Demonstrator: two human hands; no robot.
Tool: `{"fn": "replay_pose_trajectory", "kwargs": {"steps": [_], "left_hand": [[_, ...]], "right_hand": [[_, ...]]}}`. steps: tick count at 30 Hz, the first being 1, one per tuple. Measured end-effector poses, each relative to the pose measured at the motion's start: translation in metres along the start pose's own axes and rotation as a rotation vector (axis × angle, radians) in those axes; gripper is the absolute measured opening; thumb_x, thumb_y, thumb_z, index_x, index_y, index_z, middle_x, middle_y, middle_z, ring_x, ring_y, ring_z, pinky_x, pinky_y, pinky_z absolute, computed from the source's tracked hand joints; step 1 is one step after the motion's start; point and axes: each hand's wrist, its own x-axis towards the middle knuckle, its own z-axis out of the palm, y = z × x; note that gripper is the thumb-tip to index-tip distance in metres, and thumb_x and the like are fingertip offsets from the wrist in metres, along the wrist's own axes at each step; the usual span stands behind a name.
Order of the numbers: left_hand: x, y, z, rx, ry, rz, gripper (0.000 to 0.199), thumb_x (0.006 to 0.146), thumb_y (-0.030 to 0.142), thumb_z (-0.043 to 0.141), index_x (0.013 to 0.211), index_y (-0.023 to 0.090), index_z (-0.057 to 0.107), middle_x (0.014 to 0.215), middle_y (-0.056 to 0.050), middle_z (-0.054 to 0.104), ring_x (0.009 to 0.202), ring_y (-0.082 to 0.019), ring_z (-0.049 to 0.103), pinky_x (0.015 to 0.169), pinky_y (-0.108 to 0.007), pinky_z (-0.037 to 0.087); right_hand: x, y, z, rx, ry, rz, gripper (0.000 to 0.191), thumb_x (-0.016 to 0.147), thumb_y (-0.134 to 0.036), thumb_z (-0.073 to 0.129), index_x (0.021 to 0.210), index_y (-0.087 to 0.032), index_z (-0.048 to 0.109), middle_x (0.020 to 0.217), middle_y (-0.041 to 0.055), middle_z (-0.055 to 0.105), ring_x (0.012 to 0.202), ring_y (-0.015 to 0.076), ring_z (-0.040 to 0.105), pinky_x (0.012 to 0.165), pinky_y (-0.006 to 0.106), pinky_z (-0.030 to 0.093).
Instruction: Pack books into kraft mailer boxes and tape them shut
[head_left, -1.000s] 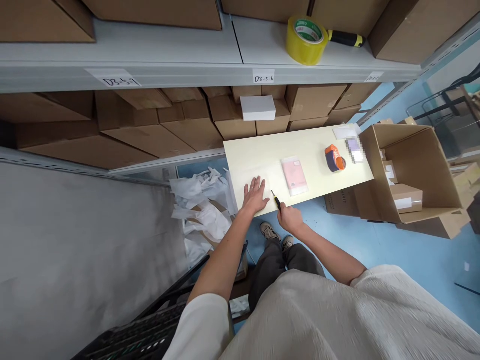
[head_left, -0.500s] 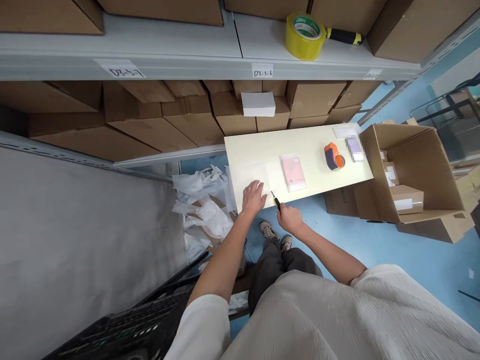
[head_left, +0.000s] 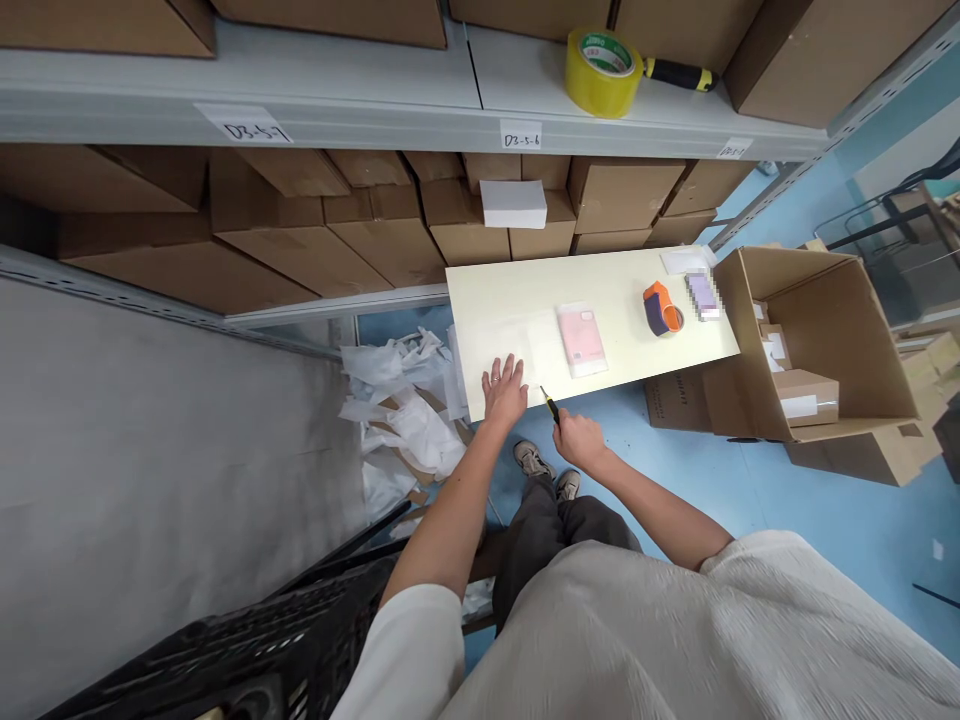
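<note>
My left hand lies with fingers spread near the left end of a pale yellow board, over what looks like a thin clear sheet. My right hand is wrapped round a black and yellow knife at the board's front edge, its tip pointing up and left toward the left hand. A pink packet in a clear sleeve lies mid-board. Farther right stand an orange and purple tape dispenser and a pale purple item, which is pixelated.
An open carton with small boxes adjoins the board's right end. White wrapping scraps are heaped left of it. Behind is a shelf with cartons, yellow tape and another black and yellow tool. A black crate sits lower left.
The fingers of my left hand have spread and lie flatter on the board. My right hand still grips the knife in nearly the same place. The whole view has shifted slightly.
</note>
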Motion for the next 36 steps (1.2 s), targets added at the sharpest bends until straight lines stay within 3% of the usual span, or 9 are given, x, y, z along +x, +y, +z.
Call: {"fn": "replay_pose_trajectory", "kwargs": {"steps": [8, 12, 15, 18, 21, 26, 32, 36], "left_hand": [[0.002, -0.003, 0.000, 0.013, -0.017, 0.006, 0.070, 0.103, 0.032, 0.049, 0.172, 0.023, 0.038, 0.183, -0.012, 0.028, 0.170, -0.037, 0.019, 0.136, -0.064, 0.019], [0.000, -0.001, -0.002, -0.005, -0.004, 0.009, 0.069, 0.104, 0.030, 0.046, 0.172, 0.022, 0.038, 0.183, -0.012, 0.029, 0.170, -0.037, 0.019, 0.136, -0.065, 0.018], [0.000, 0.002, -0.002, -0.007, -0.003, 0.001, 0.068, 0.103, 0.027, 0.044, 0.172, 0.020, 0.040, 0.183, -0.012, 0.029, 0.170, -0.038, 0.020, 0.135, -0.067, 0.019], [-0.001, 0.004, -0.003, 0.000, -0.006, -0.007, 0.071, 0.102, 0.025, 0.046, 0.172, 0.021, 0.039, 0.182, -0.014, 0.030, 0.170, -0.039, 0.021, 0.135, -0.067, 0.020], [-0.001, 0.005, -0.003, 0.020, -0.014, -0.020, 0.071, 0.102, 0.026, 0.049, 0.173, 0.023, 0.039, 0.183, -0.013, 0.029, 0.170, -0.037, 0.020, 0.136, -0.065, 0.019], [-0.003, 0.004, -0.006, 0.026, -0.036, -0.021, 0.070, 0.102, 0.025, 0.046, 0.172, 0.022, 0.041, 0.182, -0.012, 0.030, 0.171, -0.037, 0.020, 0.136, -0.064, 0.020], [-0.003, 0.004, -0.008, 0.041, -0.051, -0.031, 0.070, 0.102, 0.024, 0.044, 0.173, 0.021, 0.040, 0.182, -0.013, 0.031, 0.170, -0.037, 0.022, 0.136, -0.065, 0.021], [-0.002, 0.001, -0.008, 0.076, -0.064, -0.031, 0.072, 0.102, 0.024, 0.045, 0.173, 0.022, 0.038, 0.182, -0.013, 0.031, 0.170, -0.037, 0.023, 0.135, -0.064, 0.023]], "right_hand": [[-0.009, 0.002, -0.002, 0.042, 0.004, 0.008, 0.032, 0.111, -0.032, 0.046, 0.131, -0.016, 0.064, 0.112, 0.0182, 0.080, 0.104, 0.0318, 0.079, 0.088, 0.038, 0.056], [-0.008, 0.012, -0.013, 0.164, 0.086, 0.032, 0.033, 0.108, -0.033, 0.047, 0.133, -0.019, 0.064, 0.105, 0.0123, 0.081, 0.095, 0.0290, 0.078, 0.082, 0.033, 0.054], [0.003, 0.022, -0.028, 0.443, 0.152, 0.047, 0.032, 0.110, -0.037, 0.043, 0.125, -0.021, 0.066, 0.095, 0.0073, 0.080, 0.080, 0.0228, 0.075, 0.073, 0.028, 0.052], [0.021, 0.032, -0.042, 0.832, 0.184, 0.030, 0.038, 0.110, -0.051, 0.041, 0.109, -0.021, 0.063, 0.073, -0.0001, 0.070, 0.059, 0.0168, 0.065, 0.062, 0.025, 0.050], [0.037, 0.037, -0.052, 1.060, 0.227, -0.013, 0.041, 0.104, -0.061, 0.047, 0.102, -0.022, 0.058, 0.066, -0.0042, 0.063, 0.052, 0.0140, 0.058, 0.056, 0.024, 0.048], [0.047, 0.039, -0.068, 1.137, 0.279, -0.134, 0.043, 0.103, -0.063, 0.045, 0.112, -0.022, 0.053, 0.078, -0.0035, 0.066, 0.060, 0.0136, 0.061, 0.061, 0.025, 0.052], [0.040, 0.047, -0.099, 1.145, 0.251, -0.269, 0.035, 0.106, -0.037, 0.043, 0.136, -0.019, 0.048, 0.104, 0.0059, 0.073, 0.082, 0.0160, 0.069, 0.078, 0.031, 0.058], [0.034, 0.055, -0.124, 1.057, 0.201, -0.292, 0.051, 0.103, -0.024, 0.044, 0.153, -0.018, 0.039, 0.117, 0.0106, 0.073, 0.095, 0.0180, 0.071, 0.086, 0.035, 0.059]]}}
